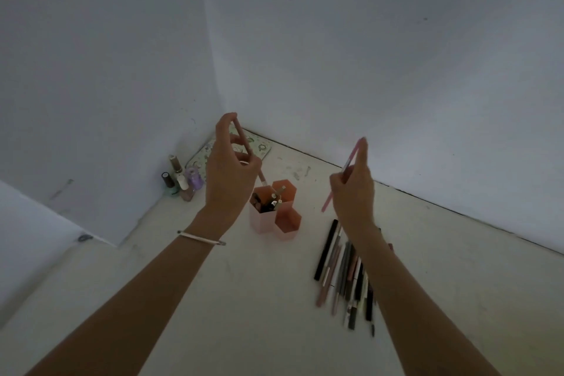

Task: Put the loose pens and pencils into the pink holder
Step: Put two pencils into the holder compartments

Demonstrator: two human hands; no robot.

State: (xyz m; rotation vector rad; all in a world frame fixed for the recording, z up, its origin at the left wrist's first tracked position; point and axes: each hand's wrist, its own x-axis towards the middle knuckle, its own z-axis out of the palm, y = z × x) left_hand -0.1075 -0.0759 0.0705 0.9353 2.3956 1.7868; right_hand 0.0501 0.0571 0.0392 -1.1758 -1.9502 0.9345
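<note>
The pink holder (261, 223) has three hexagonal cups and stands on the pale surface; its left cup holds several pens. My left hand (227, 171) hovers just above and left of it, pinching a pinkish pencil (263, 181) that slants down with its tip over the left cup. To the right, my right hand (354, 192) is raised and holds a bright pink pen (327, 203) upright and tilted. Below the right hand, a pile of loose pens and pencils (343, 268) lies on the surface, partly hidden by my right forearm.
Several nail polish bottles (181, 181) stand against the left wall in the corner. A patterned flat pouch (261, 146) lies behind the left hand. White walls close in on the left and back. A bracelet circles my left wrist.
</note>
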